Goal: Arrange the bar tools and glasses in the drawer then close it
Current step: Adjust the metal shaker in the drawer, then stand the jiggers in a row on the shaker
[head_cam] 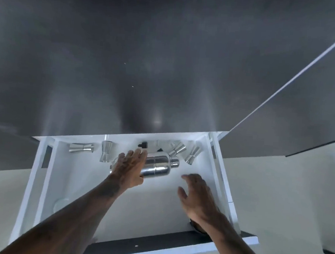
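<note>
A white drawer [40, 177] stands pulled out below a grey steel counter. A shiny cocktail shaker [160, 164] lies on its side in the drawer's middle. My left hand [129, 167] rests flat on the shaker's base end, fingers spread, touching it. My right hand [196, 196] hovers open to the right of the shaker, holding nothing. Several steel jiggers line the back: one lying at the left [81, 147], one upright [105, 151], two tilted at the right [178, 149] [192, 155]. A clear glass [61, 204] sits at the drawer's front left.
A small black-capped item [143, 145] lies at the drawer's back behind my left hand. The drawer's dark front panel [154, 243] is nearest me. A dark object [197, 227] is partly hidden under my right wrist. The grey steel counter [127, 64] overhangs the drawer's back.
</note>
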`<state>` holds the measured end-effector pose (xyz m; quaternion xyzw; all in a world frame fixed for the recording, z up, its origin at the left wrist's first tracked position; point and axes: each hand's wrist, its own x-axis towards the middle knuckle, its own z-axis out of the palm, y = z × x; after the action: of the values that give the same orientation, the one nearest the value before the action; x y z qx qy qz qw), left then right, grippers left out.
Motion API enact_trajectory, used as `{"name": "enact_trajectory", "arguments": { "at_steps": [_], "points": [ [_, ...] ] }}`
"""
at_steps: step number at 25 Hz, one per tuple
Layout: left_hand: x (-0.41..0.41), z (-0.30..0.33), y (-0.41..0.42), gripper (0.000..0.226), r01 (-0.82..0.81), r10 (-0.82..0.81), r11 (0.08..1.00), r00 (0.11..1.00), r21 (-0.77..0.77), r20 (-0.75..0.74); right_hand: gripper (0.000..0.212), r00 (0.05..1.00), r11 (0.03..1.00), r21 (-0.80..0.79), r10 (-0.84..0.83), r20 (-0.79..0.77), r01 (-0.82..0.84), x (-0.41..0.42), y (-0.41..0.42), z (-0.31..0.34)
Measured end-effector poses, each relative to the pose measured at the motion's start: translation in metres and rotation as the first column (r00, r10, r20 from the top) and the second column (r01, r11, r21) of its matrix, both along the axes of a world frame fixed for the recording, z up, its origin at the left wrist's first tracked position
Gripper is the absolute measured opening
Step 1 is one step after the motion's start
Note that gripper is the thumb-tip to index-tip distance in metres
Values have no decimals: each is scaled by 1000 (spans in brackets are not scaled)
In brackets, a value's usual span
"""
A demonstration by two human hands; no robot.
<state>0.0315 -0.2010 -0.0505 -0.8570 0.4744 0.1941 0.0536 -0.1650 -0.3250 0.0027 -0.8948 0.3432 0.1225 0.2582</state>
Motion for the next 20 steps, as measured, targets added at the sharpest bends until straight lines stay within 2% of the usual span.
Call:
{"name": "enact_trajectory", "arguments": {
  "at_steps": [3, 6, 8, 10, 13, 15, 17, 19, 20],
  "points": [
    [-20, 2, 16, 72, -18, 15, 1000, 992, -18, -127, 55, 989, 991, -33, 131, 63, -129, 30, 6, -7],
    [-52, 6, 36, 81, 18, -18, 1000, 977, 1, -214, 66, 950, 952, 27, 305, -60, -304, 29, 17, -16],
    [-69, 9, 47, 83, 39, -34, 999, 966, 16, -257, 65, 931, 938, 77, 344, -120, -337, 15, 28, -23],
    [-79, 14, 55, 73, 39, -30, 999, 953, 23, -301, 64, 934, 937, 98, 345, -96, -337, 0, 38, -25],
    [-84, 20, 64, 44, -11, 12, 1000, 927, 5, -374, 61, 925, 925, 59, 378, -42, -376, -14, 44, -24],
    [-86, 23, 71, 38, -34, 30, 999, 916, -2, -400, 50, 909, 908, 76, 416, -40, -412, -14, 43, -23],
    [-90, 24, 78, 38, -30, 20, 999, 916, -20, -401, 36, 951, 937, 174, 309, -12, -303, 1, 31, -22],
    [-95, 24, 82, 39, -32, 5, 998, 919, -62, -395, 32, 999, 983, 182, -30, 40, 22, 28, 5, -30],
    [-97, 23, 82, 38, -41, 4, 996, 919, -83, -394, 34, 972, 966, 147, -223, 71, 211, 45, -14, -39]
  ]
}}
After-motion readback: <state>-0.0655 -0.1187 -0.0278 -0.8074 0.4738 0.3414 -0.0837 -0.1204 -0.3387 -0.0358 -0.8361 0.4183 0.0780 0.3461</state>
